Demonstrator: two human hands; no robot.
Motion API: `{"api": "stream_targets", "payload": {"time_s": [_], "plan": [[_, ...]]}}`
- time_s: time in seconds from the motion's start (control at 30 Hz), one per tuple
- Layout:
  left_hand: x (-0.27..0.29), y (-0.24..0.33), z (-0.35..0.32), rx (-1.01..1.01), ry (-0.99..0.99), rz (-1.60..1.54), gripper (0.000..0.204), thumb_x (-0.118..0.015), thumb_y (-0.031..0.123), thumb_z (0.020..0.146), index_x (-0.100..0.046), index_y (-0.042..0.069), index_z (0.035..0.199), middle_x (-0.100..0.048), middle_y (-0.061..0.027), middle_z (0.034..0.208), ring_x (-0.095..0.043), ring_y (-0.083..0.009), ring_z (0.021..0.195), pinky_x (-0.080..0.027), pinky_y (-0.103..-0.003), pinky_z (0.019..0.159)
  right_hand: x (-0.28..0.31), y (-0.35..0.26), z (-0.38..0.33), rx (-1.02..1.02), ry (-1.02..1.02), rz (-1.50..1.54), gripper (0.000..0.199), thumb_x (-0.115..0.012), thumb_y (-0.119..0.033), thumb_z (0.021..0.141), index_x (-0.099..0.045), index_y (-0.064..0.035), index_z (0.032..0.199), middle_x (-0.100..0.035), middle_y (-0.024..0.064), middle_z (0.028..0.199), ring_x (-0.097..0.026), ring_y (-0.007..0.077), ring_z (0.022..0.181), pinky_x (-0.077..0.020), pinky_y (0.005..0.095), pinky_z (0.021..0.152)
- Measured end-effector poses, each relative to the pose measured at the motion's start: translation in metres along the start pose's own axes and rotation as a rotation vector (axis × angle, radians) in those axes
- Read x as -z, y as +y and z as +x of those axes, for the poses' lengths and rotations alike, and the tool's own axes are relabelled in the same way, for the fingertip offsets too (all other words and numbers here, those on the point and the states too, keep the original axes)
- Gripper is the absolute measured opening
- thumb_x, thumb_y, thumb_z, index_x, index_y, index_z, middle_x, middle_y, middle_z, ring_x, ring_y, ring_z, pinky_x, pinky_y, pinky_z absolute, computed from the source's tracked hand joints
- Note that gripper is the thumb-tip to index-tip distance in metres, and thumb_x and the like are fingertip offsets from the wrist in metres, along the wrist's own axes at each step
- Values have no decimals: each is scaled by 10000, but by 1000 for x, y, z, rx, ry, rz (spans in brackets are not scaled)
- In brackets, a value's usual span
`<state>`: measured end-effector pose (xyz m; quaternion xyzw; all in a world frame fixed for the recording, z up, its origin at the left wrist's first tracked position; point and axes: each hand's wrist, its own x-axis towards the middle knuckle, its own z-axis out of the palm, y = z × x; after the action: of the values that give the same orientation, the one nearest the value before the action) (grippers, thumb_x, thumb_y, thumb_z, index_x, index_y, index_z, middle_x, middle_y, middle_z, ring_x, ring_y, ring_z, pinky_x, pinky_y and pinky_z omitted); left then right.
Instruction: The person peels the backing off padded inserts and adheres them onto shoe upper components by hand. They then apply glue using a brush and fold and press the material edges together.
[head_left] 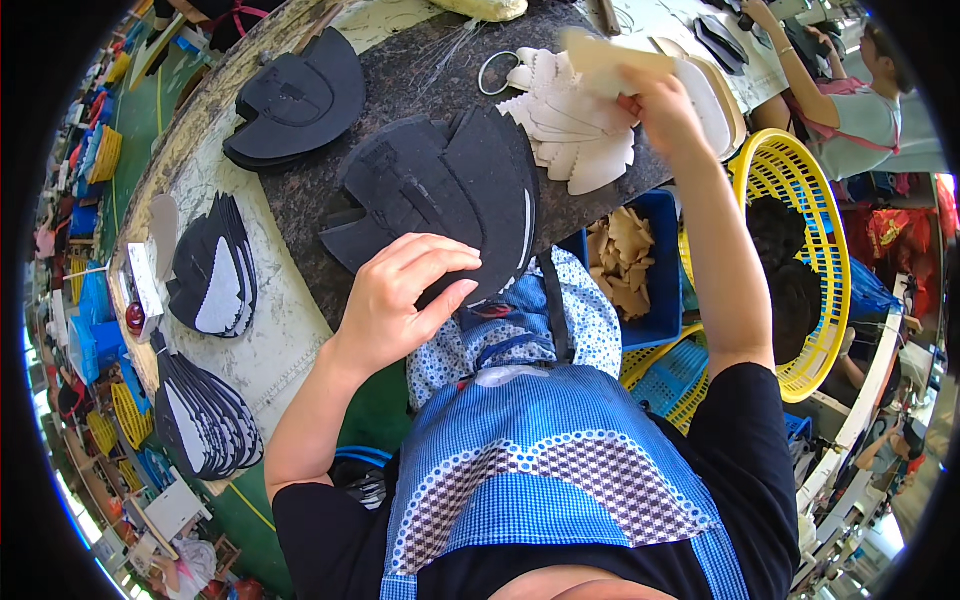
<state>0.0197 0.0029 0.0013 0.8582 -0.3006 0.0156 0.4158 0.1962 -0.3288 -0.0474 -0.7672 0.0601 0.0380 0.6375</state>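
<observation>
- One bare left hand [402, 295], thumb and fingers apart, curves over the near edge of a stack of broad black flat pieces [440, 190]; whether it touches cannot be told.
- Scalloped, flat cream pieces [578, 130] fan out right of the stack, partly hidden.
- Farther right, the bare right hand [662, 108] pinches a flat beige piece [605, 63] above that fan, its outline blurred.

Head-worn fisheye camera, left of its pair, upright, facing down past the apron [550, 510], counter [278, 345] at close range, floor [150, 105] farther off
</observation>
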Motion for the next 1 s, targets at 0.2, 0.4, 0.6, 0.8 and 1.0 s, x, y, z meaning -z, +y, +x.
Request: {"api": "stream_targets", "payload": {"time_s": [0.2, 0.4, 0.6, 0.8, 1.0], "plan": [[26, 17, 15, -44, 273, -44, 392, -739, 98, 825, -626, 20, 1192, -585, -156, 1293, -561, -233, 1198, -538, -297, 795, -26, -47, -54, 451, 119, 94, 208, -637, -97, 913, -622, 36, 1072, -673, 73, 967, -654, 191, 952, -517, 307, 816], [30, 58, 50, -26, 268, -121, 71, -685, 46, 892, -664, -10, 931, -710, -85, 907, -696, -128, 773, -558, -240, 634, -78, -103, -164, 597, -419, -275, 270, -774, -45, 775, -631, 15, 996, -664, 58, 934, -637, 114, 853, -516, 264, 688], [16, 57, 33, 126, 250, -391, 94, -692, 76, 901, -637, 0, 898, -674, -48, 784, -685, -97, 729, -551, -227, 654, -66, -99, -169, 69, -573, 348, 153, -680, -24, 883, -643, 58, 1007, -665, 43, 896, -607, 67, 795, -480, 207, 693], [28, 59, 25, 255, -24, -605, 142, -737, 108, 872, -630, 16, 893, -661, -25, 770, -655, -75, 698, -525, -221, 620, -55, -119, -167, 123, -730, 34, 32, -685, -19, 800, -678, 11, 790, -645, 12, 707, -578, 45, 623, -449, 205, 555], [31, 69, 25, 24, -135, -503, 397, -771, 141, 826, -604, 101, 1184, -572, -52, 1057, -594, -139, 879, -519, -274, 708, -67, -99, -166, -50, -1305, 420, 86, -653, -15, 697, -629, 30, 627, -629, 81, 589, -583, 124, 509, -405, 237, 466]]}}
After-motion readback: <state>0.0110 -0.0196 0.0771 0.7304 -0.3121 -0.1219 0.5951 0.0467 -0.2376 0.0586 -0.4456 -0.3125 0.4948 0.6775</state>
